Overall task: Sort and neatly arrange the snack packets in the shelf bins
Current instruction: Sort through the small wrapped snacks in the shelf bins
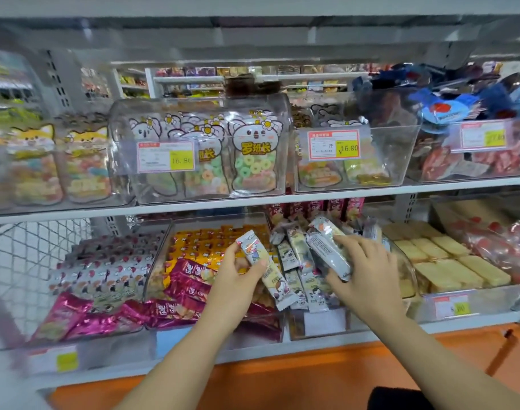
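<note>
Left hand pinching a pale cartoon packet above the orange-and-magenta bin, right hand grasping a grey packet over the white packets just right

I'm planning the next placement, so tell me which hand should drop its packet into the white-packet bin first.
Right, probably. The right hand grips a grey packet directly above the white-packet bin; the left hand, holding a white packet, sits over the neighbouring orange-packet bin.

Shop, price tags, stocked shelf bins
</note>
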{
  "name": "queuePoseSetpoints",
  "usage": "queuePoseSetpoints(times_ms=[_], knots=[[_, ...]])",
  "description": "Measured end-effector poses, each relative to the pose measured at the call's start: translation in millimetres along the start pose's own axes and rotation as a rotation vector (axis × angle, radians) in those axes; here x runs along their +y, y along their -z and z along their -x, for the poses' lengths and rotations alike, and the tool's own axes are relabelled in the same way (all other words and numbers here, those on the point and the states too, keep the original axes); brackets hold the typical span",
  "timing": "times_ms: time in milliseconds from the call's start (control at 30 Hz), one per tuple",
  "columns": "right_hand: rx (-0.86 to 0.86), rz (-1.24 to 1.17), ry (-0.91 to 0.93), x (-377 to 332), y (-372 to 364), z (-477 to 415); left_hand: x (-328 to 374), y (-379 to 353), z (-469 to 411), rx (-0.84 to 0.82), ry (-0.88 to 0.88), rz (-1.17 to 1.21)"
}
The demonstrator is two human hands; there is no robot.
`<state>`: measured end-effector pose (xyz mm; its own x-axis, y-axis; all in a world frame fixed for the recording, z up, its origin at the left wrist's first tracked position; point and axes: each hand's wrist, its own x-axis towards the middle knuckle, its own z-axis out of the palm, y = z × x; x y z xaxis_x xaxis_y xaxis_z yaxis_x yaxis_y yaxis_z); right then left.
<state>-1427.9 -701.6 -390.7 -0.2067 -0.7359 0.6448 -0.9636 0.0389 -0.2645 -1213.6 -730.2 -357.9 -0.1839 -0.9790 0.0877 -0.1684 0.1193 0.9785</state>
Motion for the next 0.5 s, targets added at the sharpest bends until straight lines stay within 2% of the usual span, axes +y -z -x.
queuePoseSetpoints(times_ms=[167,333,433,500], knots=[[-0.041,-0.287,0.206,-82,7,12,2,51,15,0.167,-0.012,0.032],[-0.263,-0.460,0.220,-177,-10,12,1,129,25,0.359,0.012,-0.072],[-0.306,-0.499,0.219,-227,-30,2,0,181,20,0.431,0.027,-0.159],[-0.332,-0.531,0.219,-255,-47,-5,0,212,12,0.438,0.042,-0.123]])
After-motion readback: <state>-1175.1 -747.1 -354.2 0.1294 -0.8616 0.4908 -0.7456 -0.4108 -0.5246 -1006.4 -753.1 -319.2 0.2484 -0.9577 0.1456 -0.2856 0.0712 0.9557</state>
